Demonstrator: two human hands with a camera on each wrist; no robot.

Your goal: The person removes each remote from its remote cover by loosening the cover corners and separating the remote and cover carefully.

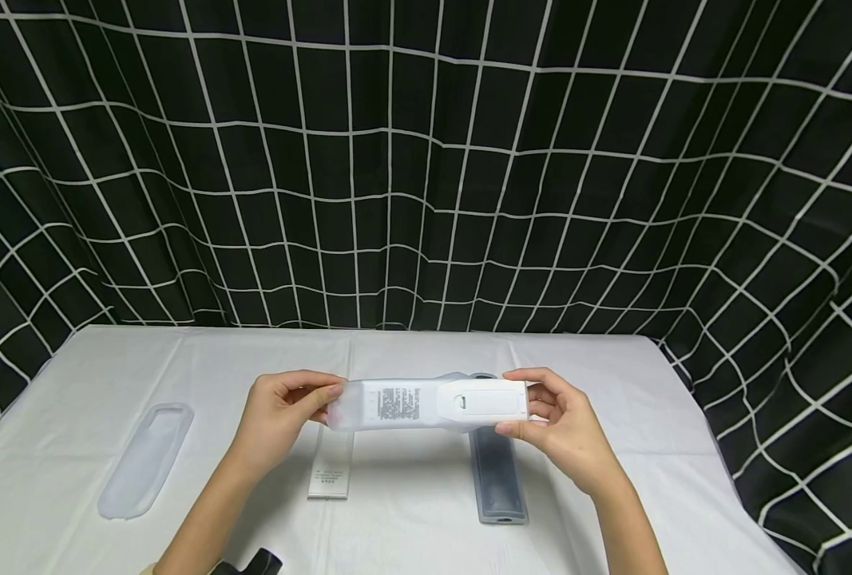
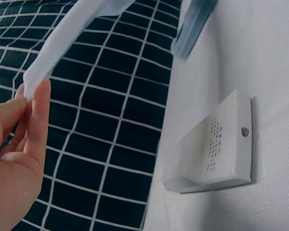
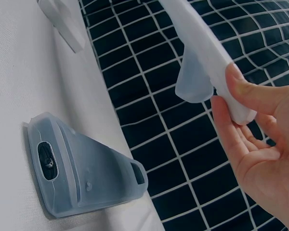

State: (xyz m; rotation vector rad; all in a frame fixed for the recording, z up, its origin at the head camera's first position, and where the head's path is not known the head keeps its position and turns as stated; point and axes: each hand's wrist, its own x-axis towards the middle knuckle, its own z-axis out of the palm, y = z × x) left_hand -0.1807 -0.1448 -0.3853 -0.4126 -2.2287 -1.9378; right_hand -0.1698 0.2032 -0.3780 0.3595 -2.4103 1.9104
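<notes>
Held level above the table is a white remote control (image 1: 493, 401), its back with the battery cover and printed label toward the head camera. A translucent silicone cover (image 1: 354, 406) encloses its left part, while the right end is bare. My left hand (image 1: 289, 407) pinches the closed left end of the cover between thumb and fingers, also seen in the left wrist view. With thumb and fingers my right hand (image 1: 565, 423) grips the remote's bare right end. In the right wrist view, a loose flap of the cover (image 3: 195, 79) hangs beside the remote.
On the white-clothed table (image 1: 411, 511) lie a second translucent cover (image 1: 145, 459) at left, a white printed remote-like slab (image 1: 330, 471) left of middle, and a dark remote-shaped object in a bluish cover (image 1: 499, 479) at right. Behind hangs a black grid-patterned curtain (image 1: 397, 176).
</notes>
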